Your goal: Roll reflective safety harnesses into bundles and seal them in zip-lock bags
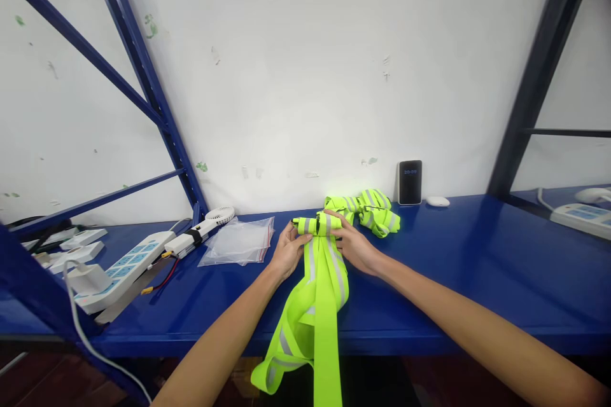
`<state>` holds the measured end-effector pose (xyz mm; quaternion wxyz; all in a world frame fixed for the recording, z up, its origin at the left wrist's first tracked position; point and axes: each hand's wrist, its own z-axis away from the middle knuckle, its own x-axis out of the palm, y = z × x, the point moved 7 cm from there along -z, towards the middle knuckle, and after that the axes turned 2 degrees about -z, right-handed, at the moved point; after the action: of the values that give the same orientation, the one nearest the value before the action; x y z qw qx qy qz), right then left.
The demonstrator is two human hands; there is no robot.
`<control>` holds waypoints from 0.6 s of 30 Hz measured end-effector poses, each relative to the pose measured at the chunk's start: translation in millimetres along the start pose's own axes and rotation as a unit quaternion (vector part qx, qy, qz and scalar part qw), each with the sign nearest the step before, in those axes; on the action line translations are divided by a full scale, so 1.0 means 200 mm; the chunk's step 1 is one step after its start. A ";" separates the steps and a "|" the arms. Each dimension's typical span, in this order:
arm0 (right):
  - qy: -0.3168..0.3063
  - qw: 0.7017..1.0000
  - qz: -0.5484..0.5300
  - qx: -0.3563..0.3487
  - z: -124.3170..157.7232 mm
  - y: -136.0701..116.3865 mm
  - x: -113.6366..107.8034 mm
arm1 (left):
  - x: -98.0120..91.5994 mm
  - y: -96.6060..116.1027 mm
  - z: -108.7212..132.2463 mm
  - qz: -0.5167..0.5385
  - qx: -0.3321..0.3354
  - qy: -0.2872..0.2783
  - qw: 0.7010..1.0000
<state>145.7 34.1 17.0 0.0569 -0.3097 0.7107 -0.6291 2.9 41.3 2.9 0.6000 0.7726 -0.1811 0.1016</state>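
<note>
Our left hand (287,252) and right hand (357,248) grip the strap (326,305) (mid-rolling, we judge); next calls for even tension

L fingers (300,241), R fingers (347,229); gripping hi-vis strap (325,280)

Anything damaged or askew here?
The plain white wall looks damaged: scattered scuffs and green patches. Less clearly odd: the neon-yellow, grey-striped fabric strap trails over the glossy blue tabletop edge.

wall (305,76): white, scuffed | shelf (477,273): blue, glossy | left post (143,63): blue | floor (42,381): dark reddish
</note>
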 end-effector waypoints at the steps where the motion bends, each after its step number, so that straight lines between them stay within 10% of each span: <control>1: -0.004 1.000 0.001 0.003 0.00 0.00 0.00 | -0.01 0.00 0.00 -0.003 0.007 0.004 1.000; 18: 0.075 0.996 0.002 -0.048 -0.04 -0.01 -0.09 | 0.04 0.00 -0.02 0.134 -0.051 -0.050 0.989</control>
<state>156.5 49.9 15.5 -0.0100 -0.2626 0.7428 -0.6158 10.0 44.6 7.2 0.6096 0.7142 -0.3170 0.1331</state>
